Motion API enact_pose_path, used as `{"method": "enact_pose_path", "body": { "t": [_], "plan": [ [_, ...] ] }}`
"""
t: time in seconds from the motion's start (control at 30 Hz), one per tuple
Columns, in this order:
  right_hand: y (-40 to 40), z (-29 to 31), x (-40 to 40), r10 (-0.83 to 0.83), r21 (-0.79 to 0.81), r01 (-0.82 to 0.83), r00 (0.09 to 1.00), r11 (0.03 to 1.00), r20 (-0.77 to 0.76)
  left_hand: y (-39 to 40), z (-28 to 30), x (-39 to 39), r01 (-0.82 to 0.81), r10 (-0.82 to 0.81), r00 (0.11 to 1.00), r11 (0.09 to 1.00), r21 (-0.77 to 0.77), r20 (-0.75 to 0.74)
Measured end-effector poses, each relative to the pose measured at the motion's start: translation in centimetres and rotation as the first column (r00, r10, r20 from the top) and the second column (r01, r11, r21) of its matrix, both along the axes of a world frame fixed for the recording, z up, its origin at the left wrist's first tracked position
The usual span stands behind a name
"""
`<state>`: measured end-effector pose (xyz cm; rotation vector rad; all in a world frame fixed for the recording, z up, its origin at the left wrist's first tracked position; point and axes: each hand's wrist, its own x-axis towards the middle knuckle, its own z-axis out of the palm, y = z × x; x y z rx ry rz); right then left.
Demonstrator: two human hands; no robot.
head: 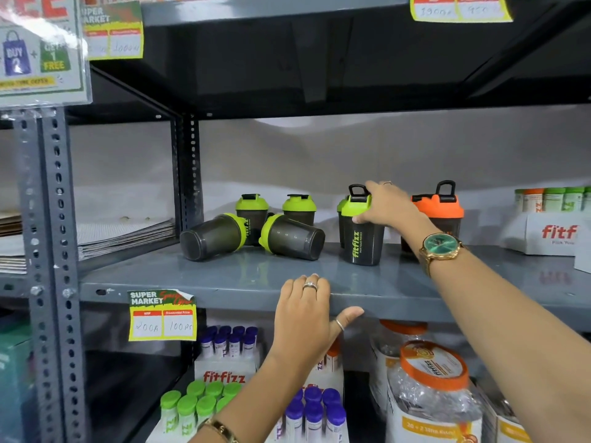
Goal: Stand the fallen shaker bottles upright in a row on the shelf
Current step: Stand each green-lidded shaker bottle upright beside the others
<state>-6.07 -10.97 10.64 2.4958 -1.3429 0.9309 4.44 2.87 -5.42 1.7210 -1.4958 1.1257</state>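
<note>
Bottles still on their sides are what matters to us now: two green-lidded shakers lie at centre frame, left of our right hand [385,204]. That hand's fingers [360,219] are clamped on the lid of an upright green-lidded shaker [361,233], right of centre, with an orange-lidded shaker [438,210] just beside it further right. The nearer fallen shaker [292,232] lies with its long axis running left to right, lid toward the left and base pointing at the upright one. The farther fallen shaker [212,236] lies base-left. Our left hand [307,310] rests flat on the shelf [224,276] edge, fingers loosely apart and holding nothing, below the nearer one. We judge either hand could reach it.
</note>
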Motion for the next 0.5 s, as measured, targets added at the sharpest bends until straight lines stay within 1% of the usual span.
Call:
{"method": "enact_pose_path", "body": {
  "t": [0.1,0.27,0.4,0.43,0.5],
  "plan": [
    [-0.3,0.3,-0.7,0.051,0.064,-0.052,0.998,0.997,0.023,0.0,0.0,0.0,-0.009,0.009,1.000,1.000,0.015,-0.007],
    [-1.3,0.1,-1.4,0.126,0.154,-0.148,0.982,0.977,0.143,0.0,0.0,0.0,0.003,-0.003,1.000,1.000,0.010,-0.003],
    [-1.7,-0.4,-1.4,0.139,0.204,-0.183,0.967,0.962,0.215,0.0,0.0,0.1,0.010,-0.010,1.000,1.000,0.007,-0.003],
    [-1.8,-0.6,-1.3,0.144,0.223,-0.199,0.960,0.954,0.241,0.0,0.0,0.1,0.014,-0.014,1.000,1.000,0.006,-0.003],
    [-1.7,-1.0,-1.3,0.167,0.279,-0.270,0.925,0.922,0.342,0.2,0.2,0.1,0.024,-0.024,1.000,1.000,0.008,0.004]
  ]
}}
